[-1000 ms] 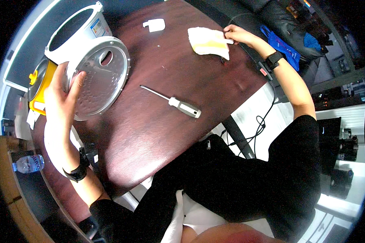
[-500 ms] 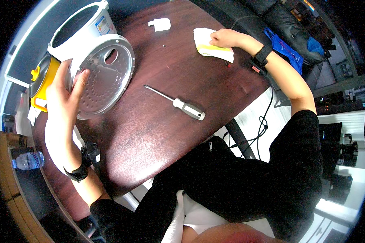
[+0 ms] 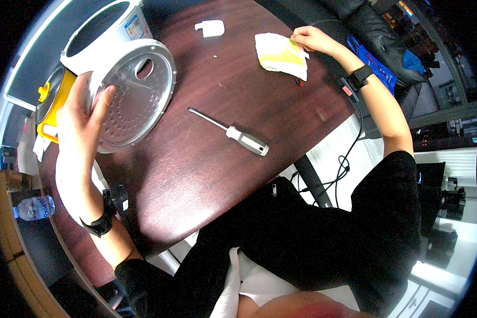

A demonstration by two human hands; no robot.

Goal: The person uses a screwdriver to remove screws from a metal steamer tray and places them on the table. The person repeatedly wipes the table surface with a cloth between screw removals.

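On the left, my left hand [image 3: 82, 114] is closed round the rim of a round white lid [image 3: 135, 100], tilted on edge. Its grey, shiny face has dimples and an oval hole. The thumb lies over that face; the other fingers are partly hidden behind the rim. At the far right of the table, my right hand [image 3: 312, 41] pinches the upper right edge of a yellow and white cloth [image 3: 282, 55] that rests on the tabletop. Between the hands lies a screwdriver [image 3: 246, 141] with a grey and white handle, its shaft pointing to the upper left.
A white tub [image 3: 108, 40] with a dark inside stands behind the lid. Beside it is a yellow container [image 3: 63, 100] with a dark lid. A small white plastic piece [image 3: 211, 28] lies at the back of the brown table [image 3: 169, 185]. A cable [image 3: 347, 159] hangs off the right side.
My right hand has shifted right and slightly up, from over the cloth to its edge, and the cloth has spread a little. The left hand and lid have moved slightly left.
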